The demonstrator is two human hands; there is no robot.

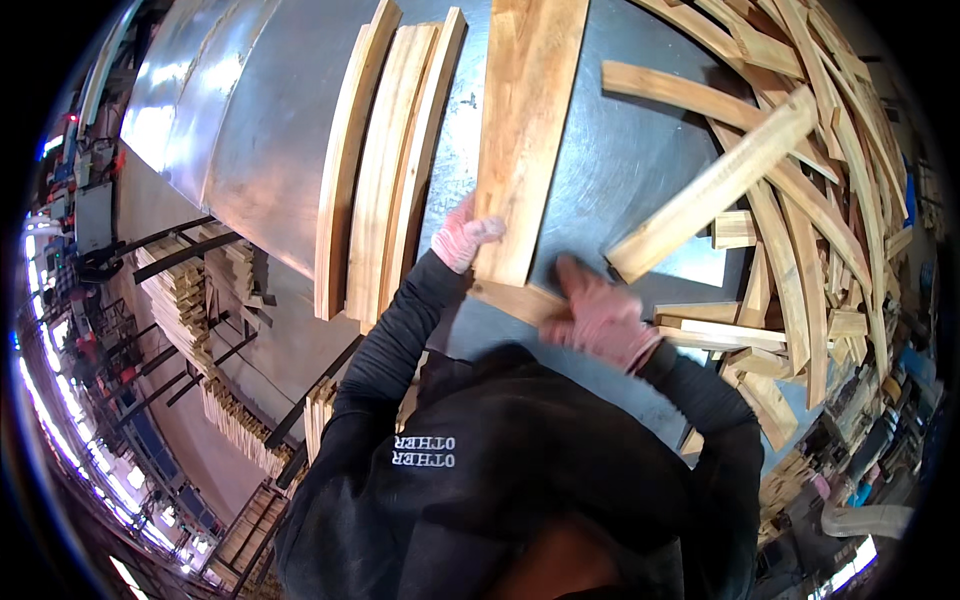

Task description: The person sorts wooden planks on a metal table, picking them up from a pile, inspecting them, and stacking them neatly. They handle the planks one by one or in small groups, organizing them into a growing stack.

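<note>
Head view: the right hand (605,318) blurs at a crosswise wooden piece (515,301), its grip unclear; the left hand (463,238) pinches the near left edge of the wide board (528,130), which extends away over the metal table (640,165). It seems stiff, fairly heavy, best held by both edges.

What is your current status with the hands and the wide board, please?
Left hand gripping wide board at its near end. Right hand blurred, at crosswise piece, contact unclear. Loose slat angled in close from the right.
</note>
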